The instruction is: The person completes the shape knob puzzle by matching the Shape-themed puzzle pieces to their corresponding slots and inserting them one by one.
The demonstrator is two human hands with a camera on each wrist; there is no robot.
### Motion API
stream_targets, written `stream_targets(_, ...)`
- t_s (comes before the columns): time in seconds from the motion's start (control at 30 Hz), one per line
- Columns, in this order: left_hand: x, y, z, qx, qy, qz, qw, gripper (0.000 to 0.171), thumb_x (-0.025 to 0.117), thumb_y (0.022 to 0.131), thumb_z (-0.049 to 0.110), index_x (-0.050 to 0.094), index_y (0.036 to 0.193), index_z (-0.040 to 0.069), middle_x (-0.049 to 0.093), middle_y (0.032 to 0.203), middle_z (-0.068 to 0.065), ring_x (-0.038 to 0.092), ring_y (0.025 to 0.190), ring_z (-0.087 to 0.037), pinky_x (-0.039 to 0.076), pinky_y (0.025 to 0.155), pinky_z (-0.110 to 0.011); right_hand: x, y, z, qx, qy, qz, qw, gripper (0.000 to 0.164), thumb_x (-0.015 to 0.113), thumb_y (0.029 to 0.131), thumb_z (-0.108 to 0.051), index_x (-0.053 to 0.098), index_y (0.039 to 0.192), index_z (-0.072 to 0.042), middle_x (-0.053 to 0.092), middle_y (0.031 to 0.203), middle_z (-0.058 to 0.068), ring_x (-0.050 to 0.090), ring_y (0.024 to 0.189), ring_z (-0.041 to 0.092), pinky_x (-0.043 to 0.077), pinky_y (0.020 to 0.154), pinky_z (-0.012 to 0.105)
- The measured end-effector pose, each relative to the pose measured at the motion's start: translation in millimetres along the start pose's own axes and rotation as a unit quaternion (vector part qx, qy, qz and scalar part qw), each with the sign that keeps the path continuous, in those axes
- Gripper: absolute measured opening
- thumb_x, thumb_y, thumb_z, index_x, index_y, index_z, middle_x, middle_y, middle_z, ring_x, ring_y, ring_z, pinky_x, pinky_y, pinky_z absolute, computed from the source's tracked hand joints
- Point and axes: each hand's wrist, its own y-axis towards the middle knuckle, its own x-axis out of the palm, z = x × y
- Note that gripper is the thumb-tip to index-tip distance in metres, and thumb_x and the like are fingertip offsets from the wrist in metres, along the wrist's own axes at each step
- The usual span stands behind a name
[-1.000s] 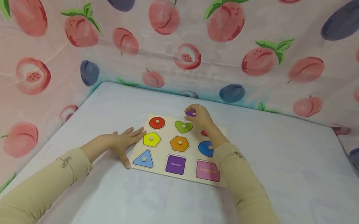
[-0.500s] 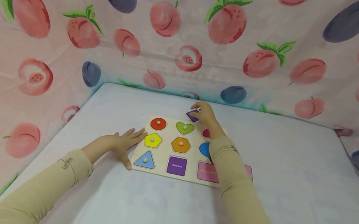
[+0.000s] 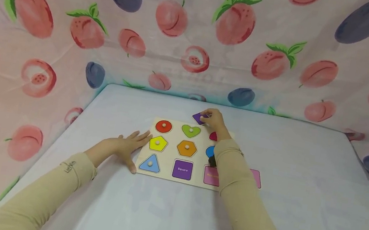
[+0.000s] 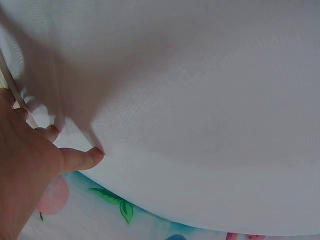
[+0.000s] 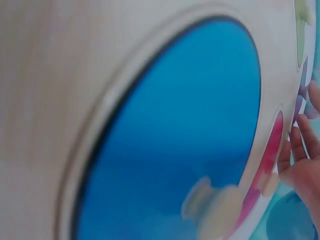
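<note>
My right hand is behind the far edge of a wooden knob puzzle board. Its curled fingers pinch the right side of a purple square puzzle piece, which looks flat on the table with its knob showing. In the right wrist view the fingers stand beside that piece, which is mostly cut off. My left hand rests spread at the board's left edge, fingertips touching it and the thumb at its near corner. The board's recess marked Square shows its purple print.
Knobbed pieces sit in the board, among them a red circle, a green heart and an orange hexagon. A pink rectangle piece lies right of the board, partly behind my right sleeve. Peach-printed cloth hangs behind the table.
The purple square piece has gone from tilted in my right fingers to looking flat on the table. My right forearm has shifted left, uncovering the pink rectangle piece. My left hand stays put.
</note>
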Motion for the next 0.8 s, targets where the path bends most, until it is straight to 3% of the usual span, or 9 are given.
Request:
stream_targets(0.17,0.2,-0.2,-0.6,-0.001,0.001,-0.004,1.0,0.128,0.084,0.061,0.048,0.0,0.153,0.018,-0.011,0.16,-0.004,-0.007,0.146,-0.038,0.007,0.106,-0.074,-0.2,-22.1,-29.6,0.034,-0.001,0.033,0.999,0.021,0.075,0.081,-0.021,0.073,0.098,-0.01,0.065,0.117,0.012,0.055,0.11,0.028,0.049,0.092,0.036)
stream_targets(0.33,-0.2,-0.3,-0.4,0.0,-0.001,-0.005,1.0,0.128,0.083,0.061,0.048,0.0,0.153,0.018,-0.011,0.16,-0.004,-0.008,0.146,-0.038,0.007,0.105,-0.074,3.5,-26.0,-32.9,0.033,-0.025,0.065,0.997,0.008,0.076,0.079,-0.017,0.074,0.087,-0.016,0.064,0.113,0.013,0.057,0.105,0.027,0.055,0.068,0.024)
stream_targets(0.4,-0.1,-0.2,-0.7,0.001,-0.001,-0.003,1.0,0.127,0.083,0.061,0.048,0.0,0.153,0.018,-0.01,0.16,-0.004,-0.007,0.146,-0.038,0.007,0.105,-0.074,5.5,-21.6,-29.6,0.038,-0.049,0.064,0.996,0.007,0.076,0.08,-0.019,0.074,0.086,-0.017,0.064,0.116,0.012,0.057,0.108,0.027,0.056,0.068,0.025)
stream_targets(0.47,-0.2,0.0,-0.9,0.0,0.002,-0.003,1.0,0.127,0.083,0.061,0.048,0.0,0.153,0.018,-0.01,0.16,-0.004,-0.007,0.146,-0.038,0.008,0.105,-0.074,6.3,-16.6,-25.6,0.043,-0.075,0.052,0.995,0.012,0.075,0.081,-0.024,0.073,0.091,-0.017,0.063,0.121,0.011,0.056,0.114,0.028,0.055,0.079,0.031)
stream_targets(0.57,0.2,0.7,-1.2,-0.003,0.006,-0.003,1.0,0.127,0.083,0.062,0.048,0.0,0.153,0.019,-0.01,0.16,-0.004,-0.007,0.146,-0.037,0.008,0.106,-0.074,7.8,-14.4,-22.3,0.019,-0.116,0.065,0.991,0.013,0.075,0.08,-0.033,0.073,0.085,-0.022,0.068,0.112,0.005,0.059,0.107,0.024,0.051,0.084,0.036)
stream_targets(0.67,0.6,1.2,-1.4,-0.004,0.007,-0.003,1.0,0.127,0.083,0.061,0.048,0.0,0.153,0.019,-0.01,0.16,-0.003,-0.007,0.146,-0.036,0.008,0.106,-0.073,-0.5,-41.0,-62.6,0.029,-0.146,0.061,0.987,0.011,0.073,0.083,-0.029,0.072,0.086,-0.018,0.069,0.107,0.007,0.06,0.103,0.025,0.049,0.087,0.038)
stream_targets(0.73,1.4,1.7,-1.9,-0.006,0.008,-0.002,0.9999,0.127,0.084,0.061,0.048,0.0,0.153,0.02,-0.01,0.16,-0.003,-0.007,0.146,-0.036,0.008,0.106,-0.073,-10.7,-75.3,-110.9,0.043,-0.156,0.042,0.986,0.015,0.066,0.088,-0.022,0.071,0.094,-0.009,0.067,0.113,0.013,0.059,0.109,0.029,0.049,0.09,0.035)
stream_targets(0.8,2.2,2.0,-2.0,-0.005,0.006,-0.001,1.0,0.127,0.084,0.061,0.047,0.001,0.153,0.02,-0.01,0.16,-0.003,-0.007,0.146,-0.036,0.008,0.106,-0.073,-18.4,-97.6,-142.9,0.061,-0.162,0.018,0.985,0.018,0.061,0.092,-0.014,0.068,0.102,0.0,0.062,0.121,0.018,0.055,0.117,0.032,0.046,0.098,0.038)
